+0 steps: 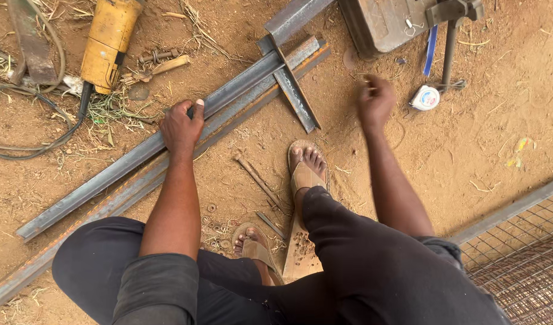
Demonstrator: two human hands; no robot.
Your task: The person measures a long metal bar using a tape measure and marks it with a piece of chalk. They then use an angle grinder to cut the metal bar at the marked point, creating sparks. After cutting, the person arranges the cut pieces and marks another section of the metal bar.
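My left hand (181,126) presses down on a long grey steel angle bar (108,174) that lies slantwise on the dirt, with a second rusty bar (78,232) alongside it. A short steel piece (294,93) crosses the bars near their far end. My right hand (375,99) hovers blurred above the ground, fingers curled, nothing visible in it. It is close to a white tape measure (425,97). I crouch with sandalled feet (306,168) on the soil.
A yellow angle grinder (108,42) with a black cable lies at the top left. A metal box (384,21) and a stand sit at the top right, with a blue strip beside them. Wire mesh in a frame (517,265) fills the bottom right. Bolts and washers (219,232) are scattered near my feet.
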